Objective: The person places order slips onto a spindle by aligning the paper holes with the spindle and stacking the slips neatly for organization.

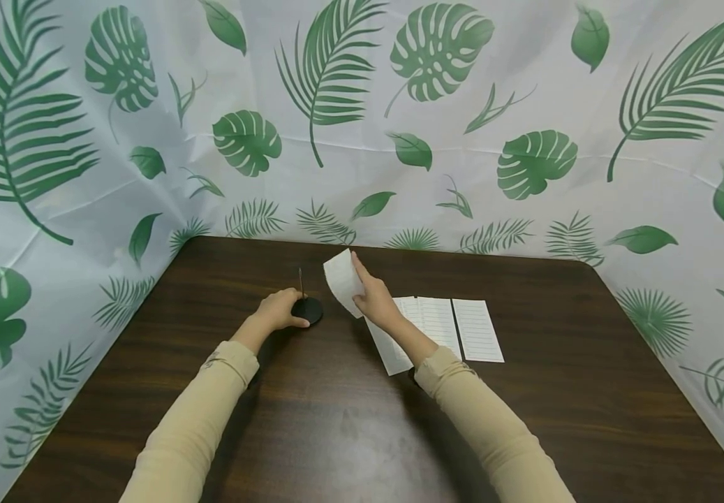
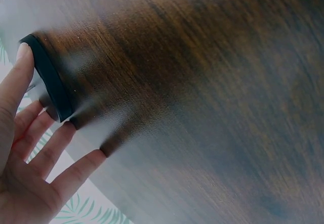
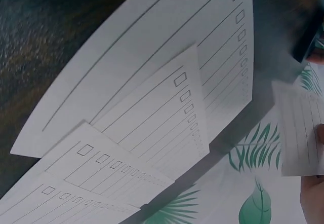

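Note:
A bill spike (image 1: 308, 311), a black round base with a thin upright metal spike, stands on the table left of the middle. My left hand (image 1: 276, 309) holds its base at the rim. The left wrist view shows the thumb on one side of the black base (image 2: 50, 79) and fingertips along the other. Between right thumb and fingers, a white lined paper slip (image 1: 341, 279) is pinched, raised and slightly bent. That right hand (image 1: 375, 300) is to the right of the spike, with the slip apart from it. In the right wrist view the held slip (image 3: 293, 138) is partly cut off.
Several lined checklist sheets (image 1: 478, 332) with small boxes lie on the dark wooden table (image 1: 336, 433), under and beside my right forearm. Some overlap, as the right wrist view shows. A leaf-patterned white curtain (image 1: 349, 175) borders the table's back and sides.

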{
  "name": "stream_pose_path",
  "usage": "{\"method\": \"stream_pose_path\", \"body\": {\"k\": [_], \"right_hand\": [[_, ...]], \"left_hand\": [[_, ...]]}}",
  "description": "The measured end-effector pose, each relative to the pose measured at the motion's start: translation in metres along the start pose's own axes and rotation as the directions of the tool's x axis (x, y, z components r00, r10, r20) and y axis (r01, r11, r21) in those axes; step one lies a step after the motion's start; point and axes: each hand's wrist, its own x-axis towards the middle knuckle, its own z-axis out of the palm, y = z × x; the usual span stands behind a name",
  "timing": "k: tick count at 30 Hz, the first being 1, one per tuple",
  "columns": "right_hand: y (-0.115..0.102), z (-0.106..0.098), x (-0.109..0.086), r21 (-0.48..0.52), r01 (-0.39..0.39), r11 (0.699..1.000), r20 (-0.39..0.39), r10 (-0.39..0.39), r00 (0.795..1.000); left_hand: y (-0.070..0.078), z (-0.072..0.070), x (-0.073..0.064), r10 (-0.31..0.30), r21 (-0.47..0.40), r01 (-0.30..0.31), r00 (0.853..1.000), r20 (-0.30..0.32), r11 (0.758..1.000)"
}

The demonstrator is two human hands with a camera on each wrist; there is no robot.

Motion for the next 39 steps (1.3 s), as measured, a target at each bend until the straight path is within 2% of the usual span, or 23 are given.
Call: {"method": "stream_pose_path", "body": {"k": [3,10,14,20,26,32,39], "right_hand": [[-0.003,-0.001,0.0,0.051,-0.07,0.996,-0.018,0.071,0.997],[-0.005,-0.002,-0.004,0.1,-0.07,0.993,-0.138,0.083,0.987],[-0.005,-0.004,-0.007,0.155,-0.133,0.979,-0.167,0.159,0.973],[-0.007,-0.008,-0.01,0.239,-0.248,0.939,-0.122,0.282,0.951],[-0.011,-0.01,-0.014,0.261,-0.339,0.904,-0.063,0.366,0.928],[-0.015,-0.013,-0.016,0.298,-0.379,0.876,-0.034,0.406,0.913],[-0.021,-0.016,-0.017,0.341,-0.393,0.854,0.02,0.411,0.912]], "left_hand": [[0.0,0.0,0.0,0.0,-0.001,0.0,1.0,0.0,1.0],[0.002,-0.001,-0.002,-0.005,-0.003,0.005,1.0,0.006,1.0],[0.003,0.0,-0.002,-0.008,-0.007,0.008,1.0,0.009,1.0],[0.004,-0.001,-0.002,-0.008,-0.023,0.008,1.0,0.002,1.0],[0.003,-0.001,-0.003,-0.016,-0.042,0.016,1.0,-0.006,0.999],[0.001,0.001,-0.002,-0.019,-0.049,0.019,1.0,0.0,0.999],[0.0,0.0,-0.003,-0.02,-0.043,0.02,1.0,-0.009,0.999]]}}
